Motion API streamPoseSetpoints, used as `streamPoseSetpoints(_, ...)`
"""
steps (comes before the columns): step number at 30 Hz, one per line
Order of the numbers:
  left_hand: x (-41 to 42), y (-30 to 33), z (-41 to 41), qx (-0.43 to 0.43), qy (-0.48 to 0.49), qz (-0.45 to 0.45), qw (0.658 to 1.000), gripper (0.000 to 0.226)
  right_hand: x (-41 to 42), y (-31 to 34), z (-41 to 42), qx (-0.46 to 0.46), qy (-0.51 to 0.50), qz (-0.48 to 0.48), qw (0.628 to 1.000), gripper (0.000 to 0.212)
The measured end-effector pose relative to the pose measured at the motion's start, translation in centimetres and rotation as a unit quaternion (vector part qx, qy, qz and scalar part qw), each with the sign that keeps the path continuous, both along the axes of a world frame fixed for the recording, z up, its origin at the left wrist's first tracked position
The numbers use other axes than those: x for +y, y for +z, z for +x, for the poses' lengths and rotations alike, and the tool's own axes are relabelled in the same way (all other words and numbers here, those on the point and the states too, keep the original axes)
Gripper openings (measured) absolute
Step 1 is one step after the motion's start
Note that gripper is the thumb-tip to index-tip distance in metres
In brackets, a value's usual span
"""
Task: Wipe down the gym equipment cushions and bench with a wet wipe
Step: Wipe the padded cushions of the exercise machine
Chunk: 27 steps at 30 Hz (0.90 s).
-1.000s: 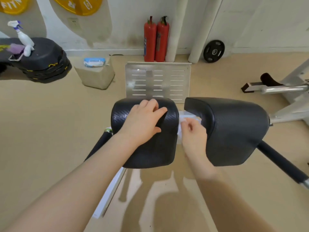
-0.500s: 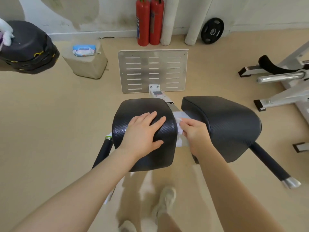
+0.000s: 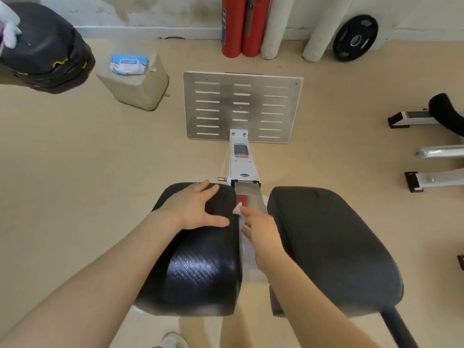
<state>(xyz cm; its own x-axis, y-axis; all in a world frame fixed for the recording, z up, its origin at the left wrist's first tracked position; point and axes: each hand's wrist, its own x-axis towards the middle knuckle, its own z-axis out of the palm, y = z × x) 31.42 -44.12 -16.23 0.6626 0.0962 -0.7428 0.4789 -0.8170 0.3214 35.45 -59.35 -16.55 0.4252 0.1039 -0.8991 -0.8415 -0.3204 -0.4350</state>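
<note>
Two black cushions sat side by side. We laid our left hand point(image 3: 194, 209) flat, fingers spread, on top of the left cushion point(image 3: 198, 267). Our right hand point(image 3: 261, 232) pinched the wet wipe point(image 3: 237, 209) vs. that cushion's inner edge, btw it & the right cushion point(image 3: 331, 247).

A gym: two black padded cushions point(image 3: 326, 247) on a white machine frame point(image 3: 242, 159) fill six o'clock, its slotted steel footplate point(image 3: 241, 106) at twelve; a black weight plate point(image 3: 355, 37) leans on the wall at one o'clock, stacked black step platforms point(image 3: 47, 49) sit at ten, another white machine's frame point(image 3: 431, 151) at three
</note>
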Motion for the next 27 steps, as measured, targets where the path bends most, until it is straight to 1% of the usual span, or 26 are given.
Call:
streamPoseSetpoints(2, 0.3, -0.6, 1.1, 0.047, -0.016, -0.013, 0.999, 0.099, -0.6, 0.1, -0.2, 0.054, -0.036, 0.039, 0.997, 0.017)
streamPoseSetpoints(4, 0.7, -1.2, 1.7, 0.088, -0.015, -0.038, 0.995, 0.100, -0.3, -1.2, -0.2, 0.081, -0.048, 0.060, 0.994, 0.016)
streamPoseSetpoints(5, 0.9, -1.4, 1.9, 0.100, -0.017, -0.048, 0.994, 0.100, 0.2, -1.8, -0.1, 0.076, -0.037, 0.069, 0.994, 0.018)
streamPoseSetpoints(8, 1.1, -1.9, 2.0, 0.104, -0.035, -0.055, 0.992, 0.101, 2.2, -5.6, 1.0, -0.011, 0.043, 0.050, 0.998, 0.032)
streamPoseSetpoints(10, 1.2, -2.2, 2.0, 0.102, -0.037, -0.055, 0.993, 0.102, 2.4, -9.5, 1.8, -0.038, 0.082, 0.049, 0.995, 0.032)
streamPoseSetpoints(11, 1.2, -2.3, 2.1, 0.102, -0.036, -0.056, 0.993, 0.103, 2.5, -10.2, 2.2, -0.045, 0.103, 0.056, 0.992, 0.033)
streamPoseSetpoints(12, 1.2, -2.3, 2.0, 0.103, -0.038, -0.058, 0.992, 0.104, 2.6, -10.4, 2.5, -0.052, 0.114, 0.050, 0.991, 0.037)
streamPoseSetpoints(15, 1.4, -2.2, 2.3, 0.109, -0.051, -0.062, 0.991, 0.107, 2.7, -7.5, 2.1, -0.080, 0.143, 0.002, 0.986, 0.039)
streamPoseSetpoints(17, 1.5, -2.2, 2.7, 0.117, -0.062, -0.067, 0.989, 0.107, 1.8, -6.3, 1.4, -0.076, 0.143, 0.005, 0.987, 0.038)
streamPoseSetpoints(19, 1.9, -2.2, 3.1, 0.114, -0.077, -0.072, 0.988, 0.100, 1.9, -6.5, 1.4, -0.084, 0.154, 0.007, 0.985, 0.038)
streamPoseSetpoints(21, 2.7, -2.2, 3.6, 0.089, -0.078, -0.085, 0.989, 0.085, 3.1, -6.9, 2.6, -0.103, 0.177, -0.007, 0.979, 0.038)
streamPoseSetpoints(24, 4.4, -2.7, 3.7, 0.035, -0.022, -0.128, 0.991, 0.058, 5.5, -7.5, 5.2, -0.117, 0.238, -0.020, 0.964, 0.031)
streamPoseSetpoints(25, 5.1, -3.0, 3.3, 0.018, -0.009, -0.125, 0.992, 0.056, 6.2, -7.9, 6.0, -0.122, 0.266, -0.023, 0.956, 0.030)
streamPoseSetpoints(27, 6.7, -4.0, 2.3, 0.010, 0.010, -0.080, 0.997, 0.059, 7.6, -8.7, 7.1, -0.137, 0.336, -0.036, 0.931, 0.029)
